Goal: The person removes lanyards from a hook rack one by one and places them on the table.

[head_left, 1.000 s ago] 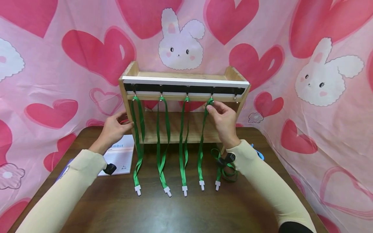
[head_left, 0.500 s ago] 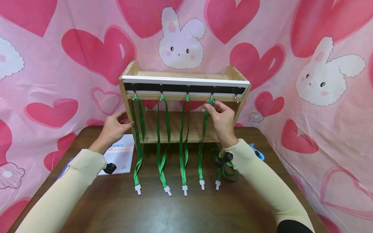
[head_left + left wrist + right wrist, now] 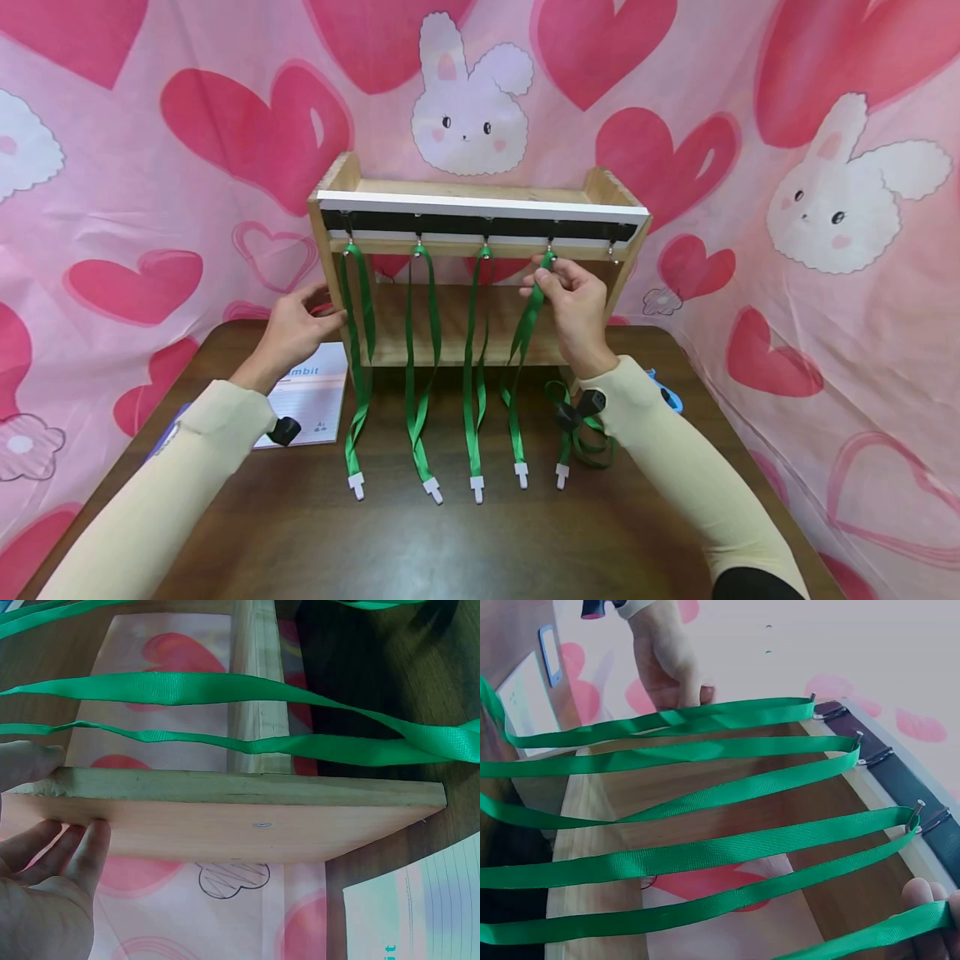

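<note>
The right hand (image 3: 577, 304) has its grip pinched on a green strap (image 3: 529, 318) below the fourth hook (image 3: 549, 243) from left, fingers partly hiding it; the left hand (image 3: 295, 330) clasps the shelf (image 3: 390, 315) at its left side.

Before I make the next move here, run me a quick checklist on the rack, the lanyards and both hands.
1. Wooden rack held: ok, the left hand grips its left side.
2. Fourth lanyard gripped: ok, the right hand pinches it just below its hook.
3. Fourth lanyard fully seated: cannot tell, too small to judge.
4. Other three hung lanyards on their hooks: ok.
5. Far-right hook bare: ok.
6. Loose lanyard laid out straight: not ok, its strands loop over each other.
</note>
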A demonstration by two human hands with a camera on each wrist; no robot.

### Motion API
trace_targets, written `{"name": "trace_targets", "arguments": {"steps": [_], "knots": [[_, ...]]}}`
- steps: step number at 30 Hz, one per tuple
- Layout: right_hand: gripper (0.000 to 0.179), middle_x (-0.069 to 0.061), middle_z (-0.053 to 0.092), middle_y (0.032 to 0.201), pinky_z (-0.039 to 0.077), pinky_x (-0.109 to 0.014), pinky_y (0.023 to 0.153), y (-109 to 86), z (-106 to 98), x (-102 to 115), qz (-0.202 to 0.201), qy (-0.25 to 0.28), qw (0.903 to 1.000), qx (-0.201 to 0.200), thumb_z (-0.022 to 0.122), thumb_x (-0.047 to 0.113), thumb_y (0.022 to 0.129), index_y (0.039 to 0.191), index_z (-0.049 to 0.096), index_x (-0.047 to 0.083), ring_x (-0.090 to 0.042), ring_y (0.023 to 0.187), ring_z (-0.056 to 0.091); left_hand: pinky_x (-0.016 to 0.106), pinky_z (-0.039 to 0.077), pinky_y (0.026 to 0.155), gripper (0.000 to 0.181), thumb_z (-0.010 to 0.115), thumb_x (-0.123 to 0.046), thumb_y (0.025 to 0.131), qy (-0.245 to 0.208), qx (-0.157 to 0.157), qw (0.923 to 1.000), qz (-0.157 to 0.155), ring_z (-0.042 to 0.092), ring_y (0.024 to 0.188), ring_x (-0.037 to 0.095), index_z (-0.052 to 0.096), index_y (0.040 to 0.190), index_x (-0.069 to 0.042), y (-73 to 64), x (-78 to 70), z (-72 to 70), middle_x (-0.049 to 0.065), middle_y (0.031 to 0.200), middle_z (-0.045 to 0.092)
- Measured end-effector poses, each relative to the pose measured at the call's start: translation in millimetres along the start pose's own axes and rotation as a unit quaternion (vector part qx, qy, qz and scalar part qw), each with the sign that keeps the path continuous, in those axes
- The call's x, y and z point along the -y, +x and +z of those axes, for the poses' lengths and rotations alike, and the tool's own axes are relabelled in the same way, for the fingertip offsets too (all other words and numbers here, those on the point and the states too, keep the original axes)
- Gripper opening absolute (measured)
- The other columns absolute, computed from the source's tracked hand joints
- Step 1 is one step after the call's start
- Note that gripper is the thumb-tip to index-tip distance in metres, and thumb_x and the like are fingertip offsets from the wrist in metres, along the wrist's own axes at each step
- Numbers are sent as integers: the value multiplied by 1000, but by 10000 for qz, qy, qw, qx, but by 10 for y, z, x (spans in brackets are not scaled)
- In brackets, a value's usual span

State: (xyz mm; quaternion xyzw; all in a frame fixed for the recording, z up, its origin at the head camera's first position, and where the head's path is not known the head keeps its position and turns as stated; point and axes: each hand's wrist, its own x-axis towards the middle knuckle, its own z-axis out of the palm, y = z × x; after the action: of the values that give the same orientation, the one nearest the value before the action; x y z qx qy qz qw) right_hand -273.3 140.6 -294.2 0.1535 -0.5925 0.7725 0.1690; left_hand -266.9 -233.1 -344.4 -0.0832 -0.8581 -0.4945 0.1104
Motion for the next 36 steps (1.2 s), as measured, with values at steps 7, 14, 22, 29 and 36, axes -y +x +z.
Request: {"name": "trace_targets", "arguments": {"steps": [7,14,22,29,36], "knots": [[20,-4,79,86,65,-31,77,55,-16,50,107,390,9990,168,64,-1,96,111,66,-14,-13,73,77,42,53,100,59,68,-12,95,-12,-59,10000,-33,61,128,40,46,150,-3,-1,7,18,25,142,58],[20,-4,78,79,65,-31,74,86,-15,59,243,455,9986,129,65,2,96,109,65,-14,-13,69,77,44,53,100,59,68,-12,95,22,-89,10000,-31,61,128,40,46,150,-3,1,15,25,25,142,58],[28,0,79,84,66,-29,69,77,-19,47,256,217,9994,-77,63,-1,97,116,61,-21,-11,62,74,46,52,101,60,67,-12,96,58,-63,10000,-31,60,129,40,45,151,-4,0,4,18,24,142,58],[31,2,79,90,65,-28,67,56,-30,68,281,211,9993,-86,62,-4,96,120,59,-25,-10,60,73,46,51,101,60,67,-12,96,66,-47,10000,27,60,130,41,44,151,-2,-8,19,7,25,143,57],[26,0,79,93,65,-31,67,49,-47,104,329,188,9993,-54,62,-5,95,116,63,-20,-11,61,74,47,51,101,61,67,-12,96,19,-28,10000,49,60,129,42,44,151,-3,-12,27,7,25,143,57]]}}
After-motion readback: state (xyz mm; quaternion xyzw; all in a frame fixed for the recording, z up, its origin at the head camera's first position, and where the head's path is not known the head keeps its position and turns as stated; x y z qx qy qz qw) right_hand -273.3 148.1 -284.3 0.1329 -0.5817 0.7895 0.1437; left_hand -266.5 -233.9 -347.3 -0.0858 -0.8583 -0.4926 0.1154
